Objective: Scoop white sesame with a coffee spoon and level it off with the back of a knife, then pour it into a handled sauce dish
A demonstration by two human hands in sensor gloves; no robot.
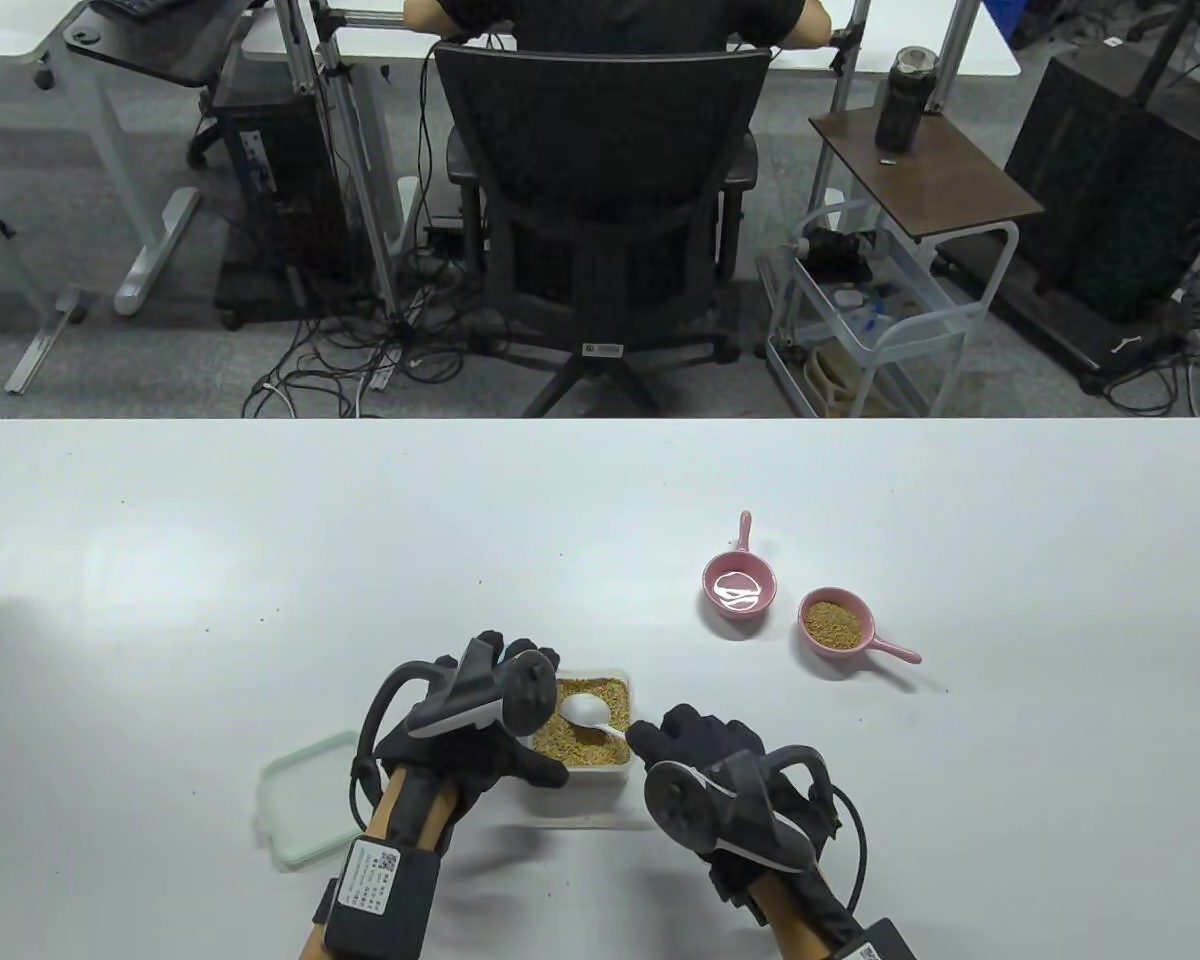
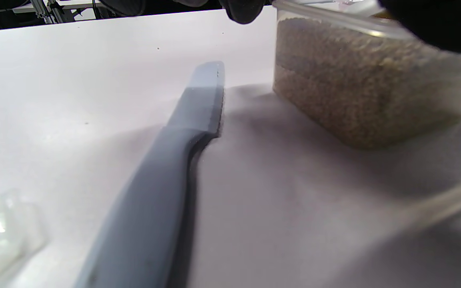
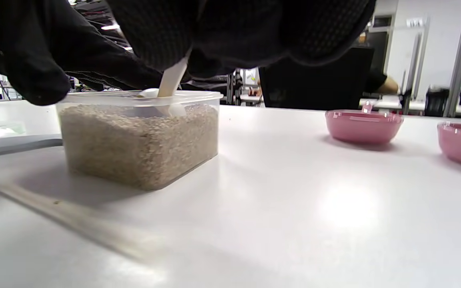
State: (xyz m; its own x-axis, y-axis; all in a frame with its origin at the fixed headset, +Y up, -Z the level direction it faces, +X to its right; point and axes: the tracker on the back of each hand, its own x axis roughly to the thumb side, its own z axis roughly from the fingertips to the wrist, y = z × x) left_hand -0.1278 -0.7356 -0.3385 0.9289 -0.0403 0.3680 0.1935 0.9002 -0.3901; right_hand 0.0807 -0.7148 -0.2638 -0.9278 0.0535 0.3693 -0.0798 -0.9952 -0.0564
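Lying on the table point(image 1: 600, 520) under the left hand point(image 1: 480, 715), the grey knife point(image 2: 166, 168) shows only in the left wrist view; from above that hand hides it. Its fingers curl round the left wall of the clear sesame tub point(image 1: 585, 735). The right hand point(image 1: 705, 765) pinches the white coffee spoon point(image 1: 588, 712), bowl resting on the seeds. Two pink handled dishes point(image 1: 738, 592) sit well to the right, one empty, one holding sesame

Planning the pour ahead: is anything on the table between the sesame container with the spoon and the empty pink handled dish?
Nothing visible does. The white table lies bare between the sesame container, where the right hand holds the spoon, and the empty pink dish. The filled pink dish sits beyond it, to the right.
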